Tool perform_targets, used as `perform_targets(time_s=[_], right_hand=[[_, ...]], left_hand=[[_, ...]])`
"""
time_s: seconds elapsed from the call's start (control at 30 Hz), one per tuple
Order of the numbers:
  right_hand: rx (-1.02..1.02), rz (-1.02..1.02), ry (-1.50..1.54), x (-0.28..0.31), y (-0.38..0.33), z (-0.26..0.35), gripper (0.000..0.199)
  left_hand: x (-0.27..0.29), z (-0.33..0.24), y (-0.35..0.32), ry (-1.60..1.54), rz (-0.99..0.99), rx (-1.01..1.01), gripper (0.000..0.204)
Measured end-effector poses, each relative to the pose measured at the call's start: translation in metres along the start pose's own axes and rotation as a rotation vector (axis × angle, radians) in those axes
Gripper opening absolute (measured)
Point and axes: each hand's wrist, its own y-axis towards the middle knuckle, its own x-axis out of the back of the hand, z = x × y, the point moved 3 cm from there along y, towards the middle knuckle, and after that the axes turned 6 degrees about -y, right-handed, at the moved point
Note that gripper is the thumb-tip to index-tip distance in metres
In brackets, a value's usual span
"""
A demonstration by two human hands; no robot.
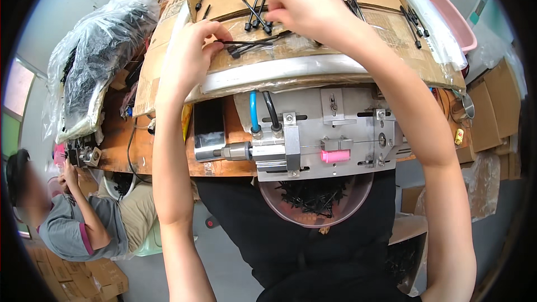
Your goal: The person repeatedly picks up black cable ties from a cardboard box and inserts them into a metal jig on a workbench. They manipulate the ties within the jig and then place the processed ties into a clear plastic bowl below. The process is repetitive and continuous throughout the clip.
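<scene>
At the cardboard box's near edge, my left hand [193,53] pinches the ends of a few thin black rods with knobbed tips [251,45] between thumb and fingers. The rods point to the right over the taped cardboard. My right hand [305,8] is over the box with its fingers curled in, among more loose black rods [260,11]; what lies inside its fingertips is hidden. Below my hands sits a metal fixture plate [313,112] with a cylinder [268,156], blue and black hoses [253,112] and a pink block [335,156].
A pink bowl [316,221] full of black pieces is under the fixture. A dark flat device [208,128] lies left of it. Plastic-wrapped bundles [106,61] stand far left, where another person [84,218] works. Cardboard boxes [495,100] and a pink basin [447,14] are at right.
</scene>
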Motion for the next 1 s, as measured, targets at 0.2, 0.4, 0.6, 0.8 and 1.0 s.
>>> perform_targets(time_s=[0.2,0.4,0.6,0.8,1.0], right_hand=[[-0.064,0.412,-0.206,-0.009,0.03,0.018,0.022],[-0.082,0.017,0.059,0.016,0.001,-0.014,0.02],[-0.135,-0.336,0.663,0.08,-0.071,-0.037,0.037],[-0.256,-0.446,1.149,0.096,-0.145,-0.041,0.037],[-0.286,-0.551,0.825,0.077,-0.224,-0.03,0.019]], left_hand=[[0.019,-0.043,-0.039,-0.093,-0.314,0.027,0.015],[-0.007,-0.094,-0.096,-0.22,-0.488,0.04,0.03],[-0.088,-0.186,-0.167,-0.16,-0.163,-0.082,0.057],[-0.138,-0.201,-0.166,0.029,0.027,0.012,0.062],[-0.141,-0.206,-0.161,-0.082,0.068,0.047,0.074]])
